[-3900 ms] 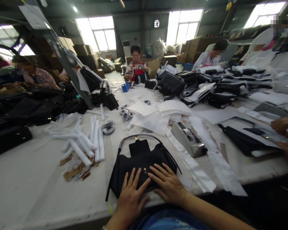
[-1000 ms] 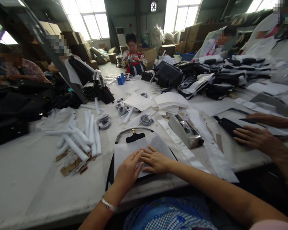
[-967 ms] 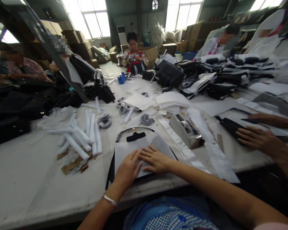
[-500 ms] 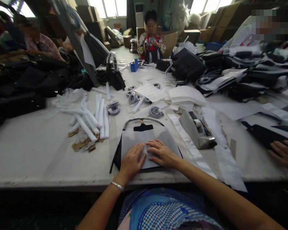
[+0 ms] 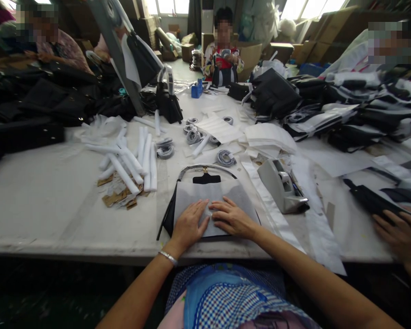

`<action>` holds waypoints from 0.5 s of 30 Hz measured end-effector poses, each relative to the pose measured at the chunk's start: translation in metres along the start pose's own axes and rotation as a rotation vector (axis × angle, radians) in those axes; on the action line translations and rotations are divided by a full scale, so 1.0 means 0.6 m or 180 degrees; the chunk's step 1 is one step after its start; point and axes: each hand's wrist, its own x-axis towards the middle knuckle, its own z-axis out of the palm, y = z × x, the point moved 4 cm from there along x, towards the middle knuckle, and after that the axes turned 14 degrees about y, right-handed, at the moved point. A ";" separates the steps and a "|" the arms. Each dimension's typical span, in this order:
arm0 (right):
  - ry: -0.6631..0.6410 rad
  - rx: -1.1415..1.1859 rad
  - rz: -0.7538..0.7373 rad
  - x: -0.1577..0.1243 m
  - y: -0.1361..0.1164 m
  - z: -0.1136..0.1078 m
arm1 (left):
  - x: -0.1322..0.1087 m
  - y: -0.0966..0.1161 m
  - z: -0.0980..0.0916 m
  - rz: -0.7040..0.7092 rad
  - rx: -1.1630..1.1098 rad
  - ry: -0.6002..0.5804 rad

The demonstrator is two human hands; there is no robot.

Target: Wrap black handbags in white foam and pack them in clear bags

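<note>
A black handbag [image 5: 169,214] with a wrapped handle [image 5: 205,167] lies flat at the table's near edge. A sheet of white tissue paper [image 5: 195,194] covers most of its front. My left hand [image 5: 189,225] and my right hand [image 5: 230,218] rest flat on the paper side by side, fingers stretched out and fingertips almost touching at the middle. Neither hand grips anything.
A grey tape dispenser [image 5: 281,186] stands right of the bag, white paper rolls [image 5: 133,160] and cardboard tags [image 5: 114,197] to the left. Stacks of white sheets [image 5: 267,136] and black bags [image 5: 345,114] lie beyond. A co-worker's hand [image 5: 402,235] works at the right; other people sit around the table.
Earlier my hands lay on the bare bag; white paper now covers it. Over the last second my hands stay pressed on the paper while the view tilts down and back.
</note>
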 end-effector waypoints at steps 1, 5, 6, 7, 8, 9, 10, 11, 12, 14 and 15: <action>0.0067 0.0041 0.0034 -0.001 0.001 0.000 | 0.000 0.000 -0.001 0.0009 -0.0004 0.0012; 0.0342 0.0042 0.0147 -0.007 0.009 0.001 | 0.001 0.003 -0.002 0.0109 -0.0002 0.0014; 0.0347 -0.0035 0.0137 -0.007 0.009 0.003 | 0.000 0.004 -0.001 0.0146 0.0011 -0.0002; 0.0314 -0.0132 0.0121 -0.008 0.010 0.006 | -0.001 0.006 -0.001 0.0182 0.0030 -0.0025; 0.0257 -0.0235 0.0112 -0.008 0.009 0.009 | -0.002 0.008 0.000 0.0217 0.0051 -0.0055; 0.0190 -0.0332 0.0118 -0.008 0.009 0.012 | -0.003 0.010 0.000 0.0251 0.0062 -0.0093; 0.0108 -0.0417 0.0136 -0.007 0.009 0.014 | -0.003 0.011 -0.001 0.0300 0.0075 -0.0154; 0.0017 -0.0480 0.0144 -0.007 0.009 0.014 | -0.004 0.012 -0.003 0.0372 0.0102 -0.0241; -0.0081 -0.0517 0.0136 -0.007 0.009 0.014 | -0.004 0.013 -0.005 0.0466 0.0146 -0.0344; -0.0292 -0.0520 0.0055 -0.008 0.009 0.009 | -0.002 0.011 -0.012 0.0693 0.0271 -0.0556; -0.0390 -0.0499 -0.0010 -0.009 0.010 0.005 | -0.002 0.009 -0.016 0.0815 0.0326 -0.0645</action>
